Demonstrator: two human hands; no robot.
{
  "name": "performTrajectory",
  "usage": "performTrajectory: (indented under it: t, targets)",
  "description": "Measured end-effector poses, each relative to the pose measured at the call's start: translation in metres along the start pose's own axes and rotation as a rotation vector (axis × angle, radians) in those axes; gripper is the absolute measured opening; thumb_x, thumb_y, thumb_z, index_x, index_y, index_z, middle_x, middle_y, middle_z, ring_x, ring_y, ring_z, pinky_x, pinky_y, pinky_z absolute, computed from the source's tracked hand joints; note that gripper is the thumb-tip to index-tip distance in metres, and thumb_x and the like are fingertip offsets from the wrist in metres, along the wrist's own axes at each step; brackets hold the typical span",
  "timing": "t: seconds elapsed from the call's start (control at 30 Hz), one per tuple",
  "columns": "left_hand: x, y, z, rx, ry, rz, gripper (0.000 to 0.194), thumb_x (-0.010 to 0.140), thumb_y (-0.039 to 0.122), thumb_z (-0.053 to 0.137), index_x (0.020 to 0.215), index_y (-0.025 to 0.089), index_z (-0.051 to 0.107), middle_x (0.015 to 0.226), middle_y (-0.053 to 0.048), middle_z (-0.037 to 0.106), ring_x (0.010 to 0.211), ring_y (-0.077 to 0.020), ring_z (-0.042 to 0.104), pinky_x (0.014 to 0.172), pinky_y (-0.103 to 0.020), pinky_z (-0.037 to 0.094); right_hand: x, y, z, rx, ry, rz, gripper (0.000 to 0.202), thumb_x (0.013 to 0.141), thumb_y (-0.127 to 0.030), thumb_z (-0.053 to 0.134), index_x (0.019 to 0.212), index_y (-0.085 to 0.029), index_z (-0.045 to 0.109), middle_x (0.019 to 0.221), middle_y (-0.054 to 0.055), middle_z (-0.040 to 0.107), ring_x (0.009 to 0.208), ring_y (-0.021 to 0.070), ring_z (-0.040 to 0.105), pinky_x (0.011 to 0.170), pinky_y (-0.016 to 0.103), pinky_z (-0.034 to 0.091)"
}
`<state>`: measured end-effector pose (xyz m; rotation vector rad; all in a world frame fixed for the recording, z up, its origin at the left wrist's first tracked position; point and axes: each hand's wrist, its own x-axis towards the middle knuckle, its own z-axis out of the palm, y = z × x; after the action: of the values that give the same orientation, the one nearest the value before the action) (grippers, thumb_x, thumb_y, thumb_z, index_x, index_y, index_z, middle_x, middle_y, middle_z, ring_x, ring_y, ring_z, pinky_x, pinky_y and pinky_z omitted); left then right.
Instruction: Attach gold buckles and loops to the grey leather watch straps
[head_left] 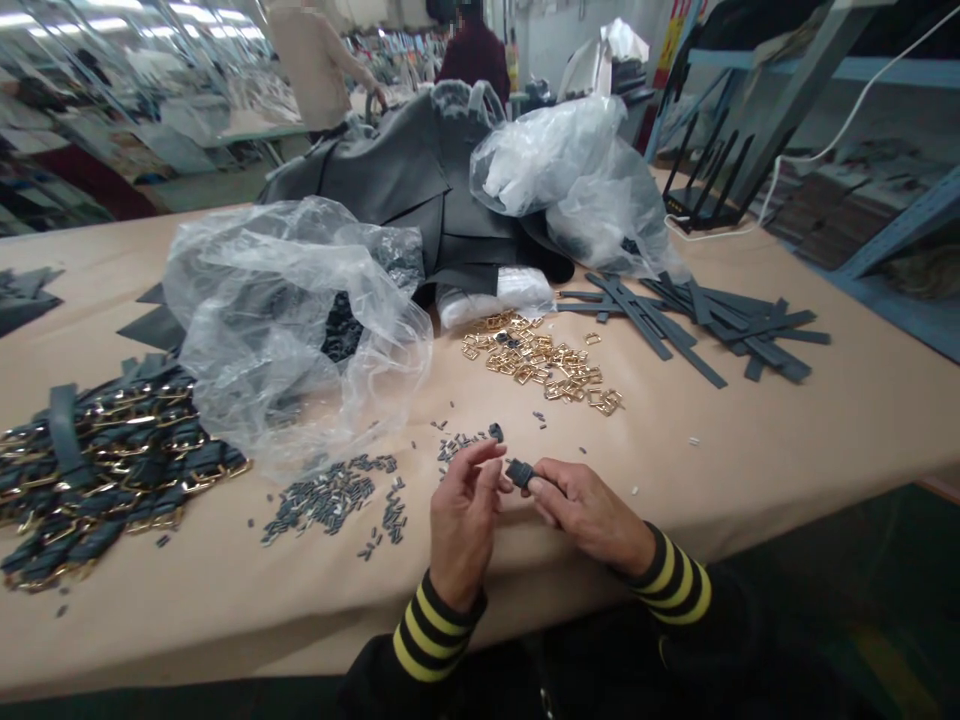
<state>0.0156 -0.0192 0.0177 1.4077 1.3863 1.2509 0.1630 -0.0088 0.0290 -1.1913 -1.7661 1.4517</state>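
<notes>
My right hand is closed on a short dark leather strap piece, whose end sticks out past the thumb and fingers toward the left. Close beside that end is my left hand, its fingers bent and the thumb near the index finger in a pinch. What the left fingertips hold, if anything, is too small to make out. Just beyond them a small dark loop lies on the table. Tiny dark and metallic clips are heaped left of my hands. Gold rectangular rings lie in a loose pile farther back.
Dark flat strips are stacked at the right. Strap pieces with gold rings pile up at the left. Clear plastic bags and dark leather panels cover the back. A router stands back right. Two people are beyond the table.
</notes>
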Motion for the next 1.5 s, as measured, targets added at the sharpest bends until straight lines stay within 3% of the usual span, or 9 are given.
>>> performTrajectory:
  t: [0.2,0.4,0.63,0.77,0.87,1.0,1.07,1.27,1.5]
  targets:
    - [0.010,-0.001,-0.001,-0.397,-0.179,-0.355,0.016,0.074,0.027,0.061,0.081,0.015,0.052,0.062,0.004,0.055,0.049,-0.0063,0.049,0.046,-0.018,0.042,0.000,0.004,0.004,-0.038,0.022,-0.004,0.022,0.090,-0.029,0.034,0.078,-0.015,0.046,0.055,-0.004,0.044,0.049,0.0087,0.040,0.050,0.021,0.033]
    - [0.003,-0.004,0.004,-0.321,-0.370,-0.350,0.017,0.075,0.028,0.060,0.072,0.014,0.051,0.058,0.004,0.049,0.051,-0.0065,0.045,0.048,-0.018,0.039,-0.002,0.006,0.006,-0.037,0.045,0.032,0.040,0.090,-0.037,0.035,0.122,-0.013,0.030,0.068,0.000,0.056,0.064,0.0137,0.053,0.063,0.026,0.041]
    - [0.008,-0.009,0.006,-0.264,-0.324,-0.427,0.026,0.080,0.038,0.051,0.067,0.015,0.050,0.051,0.004,0.047,0.042,-0.0066,0.041,0.042,-0.018,0.033,0.006,0.015,0.000,-0.052,0.055,0.018,0.019,0.088,-0.033,0.040,0.080,-0.016,0.045,0.060,-0.001,0.055,0.056,0.0113,0.053,0.056,0.023,0.040]
    - [0.026,-0.001,0.007,-0.430,-0.280,-0.436,0.025,0.079,0.037,0.052,0.068,0.015,0.049,0.053,0.005,0.045,0.046,-0.0067,0.042,0.047,-0.019,0.036,0.007,0.011,-0.015,0.063,0.016,0.086,0.018,0.087,-0.033,0.040,0.078,-0.017,0.044,0.060,-0.004,0.055,0.042,0.0067,0.046,0.043,0.018,0.037]
    - [0.054,0.006,0.009,-0.320,-0.308,-0.337,0.027,0.083,0.038,0.044,0.068,0.016,0.048,0.056,0.003,0.045,0.049,-0.0089,0.045,0.051,-0.022,0.040,0.009,0.008,-0.030,0.228,0.000,0.120,0.021,0.086,-0.036,0.041,0.078,-0.017,0.045,0.061,-0.003,0.056,0.037,0.0056,0.045,0.038,0.017,0.037]
    - [0.102,0.002,0.022,0.360,-0.226,0.151,0.018,0.084,0.030,0.043,0.080,0.017,0.055,0.076,-0.004,0.055,0.072,-0.0160,0.052,0.069,-0.030,0.043,0.016,0.015,-0.046,0.355,0.204,0.101,0.024,0.083,-0.038,0.045,0.080,-0.015,0.047,0.060,-0.002,0.056,0.042,0.0070,0.048,0.042,0.019,0.041]
    - [0.120,-0.007,0.032,0.558,-0.208,0.292,0.010,0.081,0.022,0.048,0.078,0.017,0.056,0.085,-0.007,0.055,0.083,-0.0195,0.051,0.079,-0.034,0.041,0.020,0.021,-0.049,0.407,0.286,0.115,0.023,0.082,-0.038,0.047,0.082,-0.015,0.047,0.070,0.001,0.059,0.047,0.0072,0.050,0.044,0.020,0.043]
    - [0.147,-0.027,0.045,0.549,-0.232,0.256,0.011,0.077,0.014,0.049,0.068,0.017,0.056,0.080,-0.006,0.053,0.084,-0.0212,0.050,0.081,-0.036,0.038,0.023,0.030,-0.048,0.453,0.270,0.120,0.021,0.082,-0.035,0.046,0.083,-0.015,0.047,0.078,0.002,0.060,0.047,0.0059,0.049,0.043,0.019,0.043]
    - [0.137,-0.016,0.012,0.311,-0.255,0.073,0.019,0.077,0.032,0.052,0.079,0.015,0.060,0.063,-0.001,0.055,0.058,-0.0135,0.053,0.057,-0.026,0.044,0.021,0.027,-0.049,0.371,0.302,0.085,0.017,0.081,-0.033,0.049,0.079,-0.016,0.048,0.067,-0.003,0.055,0.041,0.0041,0.039,0.038,0.017,0.035]
